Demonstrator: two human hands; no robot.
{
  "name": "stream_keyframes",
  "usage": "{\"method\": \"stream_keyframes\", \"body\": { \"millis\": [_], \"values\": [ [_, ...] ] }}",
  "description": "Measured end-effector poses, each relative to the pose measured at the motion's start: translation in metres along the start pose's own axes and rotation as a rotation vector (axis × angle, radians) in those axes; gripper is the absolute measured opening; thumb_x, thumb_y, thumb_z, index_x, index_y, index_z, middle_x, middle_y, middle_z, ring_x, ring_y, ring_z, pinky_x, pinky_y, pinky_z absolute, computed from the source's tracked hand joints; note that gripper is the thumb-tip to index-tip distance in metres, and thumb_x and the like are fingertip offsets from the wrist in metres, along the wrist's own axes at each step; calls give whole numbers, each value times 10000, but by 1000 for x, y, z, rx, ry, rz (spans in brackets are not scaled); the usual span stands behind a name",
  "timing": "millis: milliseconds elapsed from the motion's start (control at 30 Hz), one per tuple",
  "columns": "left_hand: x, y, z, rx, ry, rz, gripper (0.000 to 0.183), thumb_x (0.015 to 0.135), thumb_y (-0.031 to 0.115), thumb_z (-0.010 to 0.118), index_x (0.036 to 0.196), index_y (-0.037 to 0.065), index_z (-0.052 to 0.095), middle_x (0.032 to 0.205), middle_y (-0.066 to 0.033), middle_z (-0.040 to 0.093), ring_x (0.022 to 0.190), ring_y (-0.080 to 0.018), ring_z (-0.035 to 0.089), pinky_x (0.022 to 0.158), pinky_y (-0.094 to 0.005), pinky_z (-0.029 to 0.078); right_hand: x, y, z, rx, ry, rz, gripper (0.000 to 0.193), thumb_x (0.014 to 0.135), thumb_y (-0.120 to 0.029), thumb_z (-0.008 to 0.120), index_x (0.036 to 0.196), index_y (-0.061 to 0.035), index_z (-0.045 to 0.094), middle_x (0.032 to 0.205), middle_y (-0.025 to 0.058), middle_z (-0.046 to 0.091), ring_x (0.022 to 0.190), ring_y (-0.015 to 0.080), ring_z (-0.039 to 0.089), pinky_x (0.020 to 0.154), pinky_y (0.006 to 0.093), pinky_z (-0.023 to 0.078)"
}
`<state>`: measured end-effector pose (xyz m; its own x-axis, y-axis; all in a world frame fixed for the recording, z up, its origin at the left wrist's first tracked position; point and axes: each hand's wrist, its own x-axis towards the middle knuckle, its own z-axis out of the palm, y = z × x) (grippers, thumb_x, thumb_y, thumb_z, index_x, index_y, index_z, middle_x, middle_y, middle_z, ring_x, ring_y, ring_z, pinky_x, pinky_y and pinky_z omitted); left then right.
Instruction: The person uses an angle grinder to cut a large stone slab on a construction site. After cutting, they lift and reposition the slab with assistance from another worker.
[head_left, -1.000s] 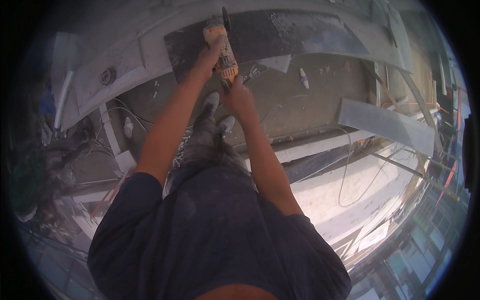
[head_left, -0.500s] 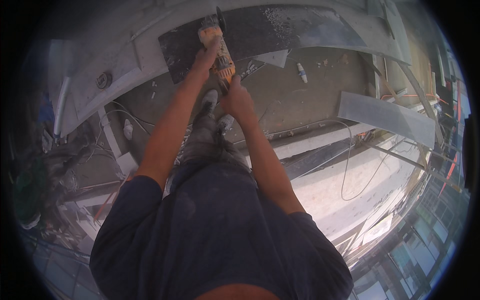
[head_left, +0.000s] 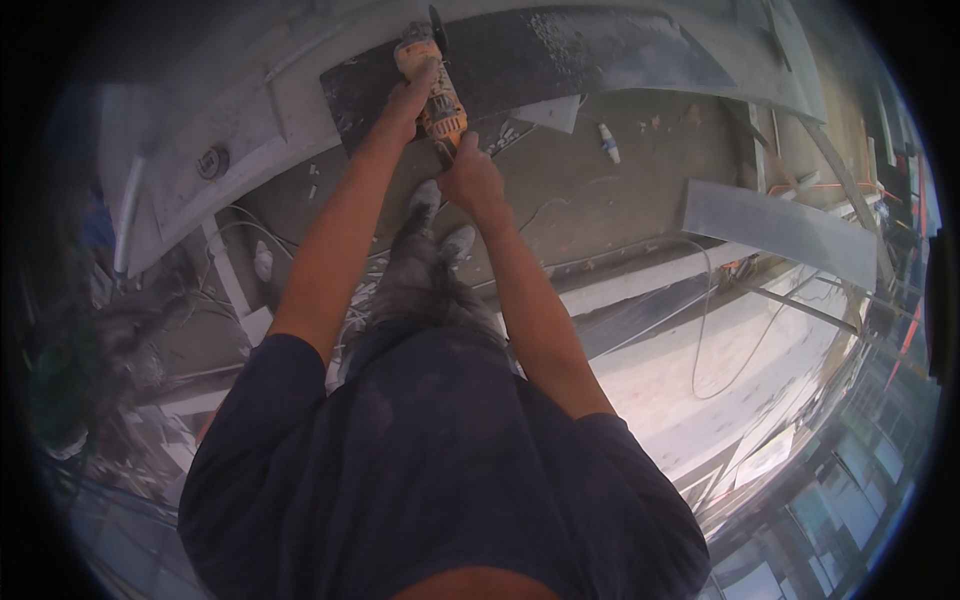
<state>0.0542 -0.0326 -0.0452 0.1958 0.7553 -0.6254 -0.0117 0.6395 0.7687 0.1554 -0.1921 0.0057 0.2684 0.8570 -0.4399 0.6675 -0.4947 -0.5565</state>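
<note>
I hold a yellow and black angle grinder (head_left: 436, 88) out in front of me with both hands. My left hand (head_left: 405, 100) grips its front part near the disc. My right hand (head_left: 473, 178) is closed around the rear of its body. The disc (head_left: 437, 20) stands at the edge of a dark grey stone slab (head_left: 560, 60) that lies along the top of the view. Below the tool my dusty shoes (head_left: 440, 225) and grey trousers stand on a concrete floor.
A pale flat panel (head_left: 780, 225) lies to the right on the floor. A thin cable (head_left: 700, 330) loops over a light board at the right. White pipes and loose rubble (head_left: 240, 290) lie at the left. A small white tube (head_left: 608, 142) rests near the slab.
The grinder and both hands have shifted slightly down and right in the view along the slab edge; my grip is unchanged.
</note>
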Motion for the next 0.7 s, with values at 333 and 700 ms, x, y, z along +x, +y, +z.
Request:
{"method": "stream_keyframes", "body": {
  "millis": [333, 700],
  "values": [
    [-43, -29, 4, 20, -35, 50, 998, 1026, 658, 669, 1654, -61, 373, 1573, -205, 539, 1450, -298, 543, 1221, -435, 406, -53, 15, -5, 20, -21, 46, 516, 875, -161, 716, 1290, -17, 447, 1083, 311, 750, 1043, 532, 734, 905, 625, 573],
    [-35, -23, 3, 85, -7, 86, 1019, 1008, 688, 659, 1645, -66, 400, 1621, -226, 503, 1507, -326, 491, 1249, -432, 370, -43, 13, -4, 42, 8, 10, 462, 905, -148, 698, 1265, -12, 442, 1044, 335, 736, 1007, 572, 712, 862, 655, 560]
  ]
}}
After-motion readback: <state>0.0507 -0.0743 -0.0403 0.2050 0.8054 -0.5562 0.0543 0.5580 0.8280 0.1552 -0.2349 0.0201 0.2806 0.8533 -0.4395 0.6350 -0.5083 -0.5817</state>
